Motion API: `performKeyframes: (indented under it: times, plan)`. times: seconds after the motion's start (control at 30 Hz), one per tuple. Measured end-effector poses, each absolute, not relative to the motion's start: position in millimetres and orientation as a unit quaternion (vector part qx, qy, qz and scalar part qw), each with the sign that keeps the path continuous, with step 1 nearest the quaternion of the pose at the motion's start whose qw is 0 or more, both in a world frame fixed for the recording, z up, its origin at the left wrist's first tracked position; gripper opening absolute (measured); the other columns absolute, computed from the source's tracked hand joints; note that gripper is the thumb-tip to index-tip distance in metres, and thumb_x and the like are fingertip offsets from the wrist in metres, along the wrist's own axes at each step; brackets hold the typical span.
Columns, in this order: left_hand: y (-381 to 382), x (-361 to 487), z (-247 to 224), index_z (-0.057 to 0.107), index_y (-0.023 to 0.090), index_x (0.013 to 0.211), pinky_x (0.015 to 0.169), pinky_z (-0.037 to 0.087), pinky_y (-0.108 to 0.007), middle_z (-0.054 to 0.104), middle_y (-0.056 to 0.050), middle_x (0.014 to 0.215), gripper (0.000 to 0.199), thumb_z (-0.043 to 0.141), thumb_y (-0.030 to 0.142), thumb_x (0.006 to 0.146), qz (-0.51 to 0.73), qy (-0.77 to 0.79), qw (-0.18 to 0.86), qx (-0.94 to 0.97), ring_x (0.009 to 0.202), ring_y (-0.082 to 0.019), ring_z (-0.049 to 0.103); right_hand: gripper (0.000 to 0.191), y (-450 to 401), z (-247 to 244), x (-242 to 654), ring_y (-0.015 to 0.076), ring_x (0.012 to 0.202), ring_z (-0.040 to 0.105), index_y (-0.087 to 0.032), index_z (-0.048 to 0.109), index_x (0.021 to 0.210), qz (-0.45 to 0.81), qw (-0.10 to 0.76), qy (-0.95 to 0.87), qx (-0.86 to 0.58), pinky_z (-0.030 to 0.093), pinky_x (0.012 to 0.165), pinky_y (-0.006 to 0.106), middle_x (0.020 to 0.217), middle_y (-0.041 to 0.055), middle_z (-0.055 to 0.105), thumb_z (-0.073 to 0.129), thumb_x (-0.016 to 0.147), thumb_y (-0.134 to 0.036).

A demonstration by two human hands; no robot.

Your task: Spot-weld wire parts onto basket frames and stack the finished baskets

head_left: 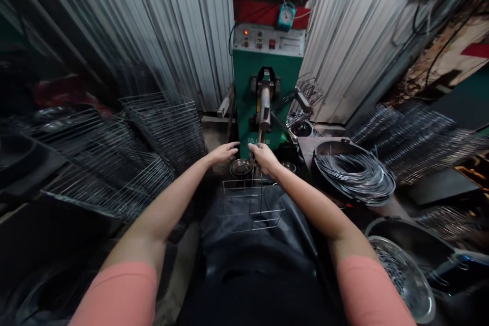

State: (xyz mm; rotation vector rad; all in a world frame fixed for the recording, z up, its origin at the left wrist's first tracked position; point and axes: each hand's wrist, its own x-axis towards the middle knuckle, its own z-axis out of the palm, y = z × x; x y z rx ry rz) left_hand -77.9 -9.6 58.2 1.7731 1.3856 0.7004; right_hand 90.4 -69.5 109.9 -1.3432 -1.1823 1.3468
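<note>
Though probably light, a wire basket on the dark apron over the lap, near the middle of the view: thin bright rods, likely stiff yet springy and smooth underfinger, so probably best taken by the top rim or at a joined corner rather than by a lone rod. Right hand closed and curled around a thin upright wire at the basket's far edge, apparently part of the basket itself. Left hand open, fingers spread and palm down, holding nothing, just beside a small steel dish. Beyond both hands, far and centre, a green machine with a control panel and a metal arm. To the left, stacked wire racks. To the right, a coil of wire in a dark tub, more racks beyond, and a steel basin near.
</note>
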Motion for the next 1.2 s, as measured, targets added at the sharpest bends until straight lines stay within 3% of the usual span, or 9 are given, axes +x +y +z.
performKeyframes:
  times: [0.17, 0.27, 0.4, 0.5, 0.6, 0.7, 0.8, 0.9, 1.2]
  plan:
    - [-53.3, -116.2, 44.7, 0.058, 0.008, 0.113, 0.099, 0.035, -0.034, 0.055, -0.015, 0.125, 0.046, 0.055, 0.031, 0.074, 0.241, 0.641, 0.366, 0.630, 0.119, -0.027, 0.047, 0.019, -72.0, 110.3, 98.1, 0.0043, 0.035, 0.033, -0.018, 0.041, 0.067, 0.617, 0.522, -0.337, -0.483, 0.024, 0.032, 0.014, 0.047, -0.0075, 0.042, 0.050, 0.084, -0.018]
    - [-92.2, -123.6, 25.2, 0.053, 0.007, 0.118, 0.081, 0.046, -0.033, 0.061, -0.018, 0.114, 0.051, 0.051, 0.039, 0.078, 0.220, 0.677, 0.395, 0.580, 0.099, -0.026, 0.061, 0.016, -78.0, 107.1, 94.9, 0.0048, 0.037, 0.034, -0.018, 0.043, 0.070, 0.667, 0.536, -0.301, -0.421, 0.030, 0.036, 0.015, 0.047, -0.0083, 0.042, 0.052, 0.084, -0.019]
    - [-132.1, -109.7, -12.2, 0.040, 0.007, 0.130, 0.053, 0.045, -0.022, 0.066, -0.015, 0.098, 0.057, 0.045, 0.040, 0.084, 0.216, 0.692, 0.451, 0.521, 0.070, -0.017, 0.066, 0.016, -91.9, 95.4, 93.1, 0.0075, 0.045, 0.046, -0.017, 0.050, 0.074, 0.763, 0.442, -0.297, -0.366, 0.043, 0.049, 0.020, 0.054, -0.0058, 0.048, 0.054, 0.084, -0.029]
    - [-145.6, -97.5, -39.2, 0.034, 0.007, 0.132, 0.046, 0.041, -0.020, 0.066, -0.012, 0.089, 0.052, 0.041, 0.029, 0.086, 0.228, 0.703, 0.460, 0.492, 0.054, -0.012, 0.061, 0.028, -105.8, 87.3, 97.7, 0.0106, 0.057, 0.054, -0.017, 0.051, 0.073, 0.808, 0.375, -0.328, -0.315, 0.047, 0.060, 0.025, 0.063, -0.0020, 0.054, 0.051, 0.086, -0.042]
    - [-151.5, -91.4, -57.3, 0.043, 0.008, 0.126, 0.046, 0.041, -0.022, 0.065, -0.005, 0.072, 0.043, 0.036, 0.023, 0.087, 0.227, 0.703, 0.465, 0.487, 0.044, -0.010, 0.054, 0.041, -122.7, 78.8, 102.7, 0.0127, 0.062, 0.055, -0.018, 0.051, 0.076, 0.814, 0.340, -0.369, -0.292, 0.047, 0.063, 0.028, 0.065, -0.0007, 0.054, 0.043, 0.085, -0.057]
    - [-154.0, -89.5, -66.0, 0.049, 0.009, 0.121, 0.053, 0.046, -0.025, 0.064, -0.005, 0.070, 0.039, 0.035, 0.024, 0.087, 0.230, 0.699, 0.455, 0.501, 0.052, -0.013, 0.058, 0.051, -143.6, 65.7, 104.6, 0.0131, 0.059, 0.051, -0.018, 0.051, 0.077, 0.801, 0.314, -0.413, -0.298, 0.045, 0.062, 0.029, 0.063, -0.0008, 0.050, 0.038, 0.080, -0.067]
    - [-153.5, -88.6, -70.6, 0.053, 0.011, 0.117, 0.073, 0.047, -0.029, 0.067, -0.011, 0.091, 0.036, 0.039, 0.022, 0.085, 0.242, 0.698, 0.426, 0.522, 0.082, -0.018, 0.063, 0.054, -165.6, 51.3, 105.4, 0.0119, 0.056, 0.045, -0.018, 0.051, 0.073, 0.776, 0.322, -0.446, -0.309, 0.044, 0.059, 0.029, 0.061, -0.0017, 0.045, 0.043, 0.074, -0.071]
    - [-152.0, -87.8, -76.1, 0.055, 0.011, 0.115, 0.087, 0.042, -0.032, 0.064, -0.014, 0.108, 0.035, 0.042, 0.020, 0.084, 0.241, 0.699, 0.405, 0.538, 0.102, -0.022, 0.058, 0.052, -182.0, 42.5, 110.2, 0.0109, 0.052, 0.038, -0.020, 0.049, 0.067, 0.751, 0.349, -0.455, -0.327, 0.041, 0.056, 0.027, 0.058, -0.0035, 0.039, 0.048, 0.070, -0.072]
    - [-151.6, -85.2, -88.9, 0.055, 0.016, 0.116, 0.084, 0.043, -0.031, 0.066, -0.010, 0.103, 0.035, 0.041, 0.026, 0.085, 0.208, 0.703, 0.401, 0.549, 0.097, -0.022, 0.060, 0.051, -193.0, 33.8, 132.4, 0.0121, 0.050, 0.035, -0.021, 0.047, 0.060, 0.730, 0.352, -0.476, -0.341, 0.040, 0.057, 0.029, 0.052, -0.0039, 0.036, 0.049, 0.070, -0.072]
